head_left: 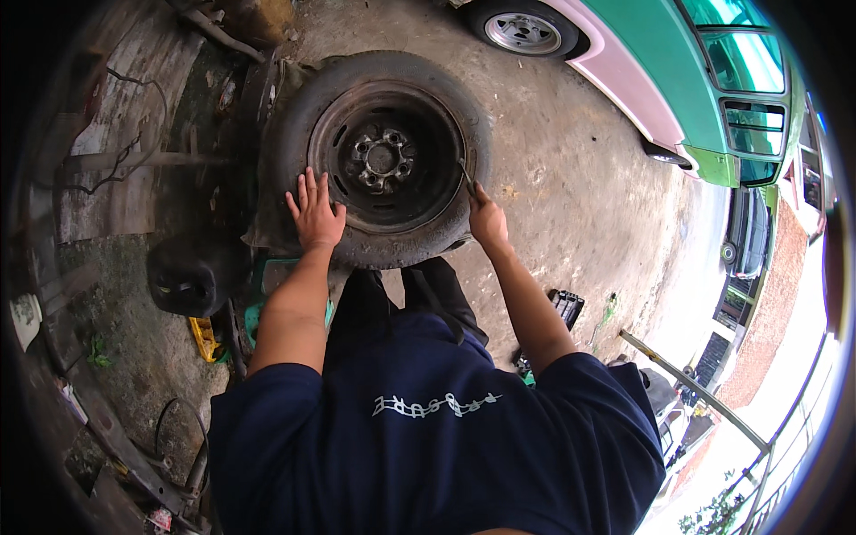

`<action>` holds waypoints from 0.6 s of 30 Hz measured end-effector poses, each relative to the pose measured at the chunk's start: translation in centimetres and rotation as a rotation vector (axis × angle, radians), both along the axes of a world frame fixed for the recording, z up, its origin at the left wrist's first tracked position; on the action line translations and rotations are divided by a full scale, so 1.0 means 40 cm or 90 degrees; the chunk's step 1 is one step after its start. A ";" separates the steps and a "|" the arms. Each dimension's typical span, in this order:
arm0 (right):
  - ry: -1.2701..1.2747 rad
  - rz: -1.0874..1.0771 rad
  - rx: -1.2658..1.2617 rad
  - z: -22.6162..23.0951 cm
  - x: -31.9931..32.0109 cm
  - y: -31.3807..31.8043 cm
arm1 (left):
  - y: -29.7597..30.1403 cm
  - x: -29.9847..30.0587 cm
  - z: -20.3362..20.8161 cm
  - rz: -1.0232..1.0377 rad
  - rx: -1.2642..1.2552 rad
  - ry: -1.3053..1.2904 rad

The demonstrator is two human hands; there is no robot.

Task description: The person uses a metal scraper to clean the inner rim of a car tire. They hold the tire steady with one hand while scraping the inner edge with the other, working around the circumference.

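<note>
A black tire (403, 251) on a dark, rusty steel wheel (426, 198) is in front of me, with the wheel's face toward me. Its middle shows a ring of holes and a worn hub area (383, 159). My left hand (316, 216) rests with fingers spread on the tire's near-left sidewall, its fingertips by the rim's edge. In my right hand (487, 221) is a thin metal lever (468, 178), gripped at its lower end. The lever's tip meets the right edge of the rim, where tire and wheel join; whether it goes under the bead I cannot tell.
A green and pink vehicle (637, 67) stands at the far right. Old boards (125, 134) and a black container (187, 275) are on the left, near a yellow plastic piece (207, 340). An open black case (566, 308) sits on the concrete floor (571, 196) to my right.
</note>
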State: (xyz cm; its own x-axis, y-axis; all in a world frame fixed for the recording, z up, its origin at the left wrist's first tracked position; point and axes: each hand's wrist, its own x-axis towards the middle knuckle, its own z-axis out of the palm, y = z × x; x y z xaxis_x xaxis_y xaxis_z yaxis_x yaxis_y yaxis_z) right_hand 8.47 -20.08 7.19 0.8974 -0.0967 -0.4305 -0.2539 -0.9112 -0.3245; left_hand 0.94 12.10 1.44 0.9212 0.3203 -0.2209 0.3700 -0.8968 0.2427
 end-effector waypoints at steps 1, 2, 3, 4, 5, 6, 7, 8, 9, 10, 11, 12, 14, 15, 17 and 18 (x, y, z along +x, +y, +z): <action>0.031 -0.022 -0.016 0.005 -0.033 -0.011 | 0.000 0.000 0.000 -0.001 0.003 0.005; 0.016 0.009 -0.008 0.010 -0.061 -0.019 | 0.000 0.000 -0.001 -0.002 0.007 0.001; 0.031 0.014 -0.025 0.013 -0.073 -0.025 | 0.001 -0.001 -0.001 -0.004 0.012 -0.002; 0.093 0.018 -0.042 0.014 -0.076 -0.027 | 0.001 -0.002 -0.001 -0.001 0.010 0.003; 0.060 0.023 -0.047 0.014 -0.063 -0.028 | 0.001 -0.001 -0.002 0.000 0.008 0.007; 0.033 0.035 -0.050 0.011 -0.043 -0.025 | 0.000 -0.001 -0.002 0.000 0.007 0.004; 0.016 0.047 -0.053 0.009 -0.016 -0.024 | 0.000 0.000 -0.003 -0.002 0.014 0.011; -0.027 0.058 -0.054 0.003 0.014 -0.020 | 0.000 0.000 -0.004 -0.004 0.020 0.013; 0.000 0.061 -0.070 0.000 0.037 -0.019 | -0.001 0.001 -0.006 -0.005 0.026 0.013; 0.000 0.065 -0.082 -0.004 0.055 -0.017 | -0.002 0.001 -0.008 -0.006 0.022 0.004; -0.009 0.077 -0.087 -0.007 0.062 -0.015 | 0.000 0.000 -0.009 -0.007 0.020 -0.004; 0.004 0.070 -0.088 -0.008 0.058 -0.016 | 0.001 -0.001 -0.011 -0.006 0.018 -0.003; 0.012 0.069 -0.079 -0.005 0.018 -0.015 | 0.000 -0.001 -0.014 -0.006 0.010 -0.017; 0.030 0.068 -0.074 0.000 -0.014 -0.014 | 0.002 -0.004 -0.015 -0.005 0.008 -0.016; 0.045 0.054 -0.072 0.014 -0.084 -0.013 | 0.004 -0.006 -0.017 -0.008 0.009 -0.019; 0.077 0.077 -0.069 0.022 -0.111 -0.012 | 0.004 -0.006 -0.018 -0.008 0.008 -0.033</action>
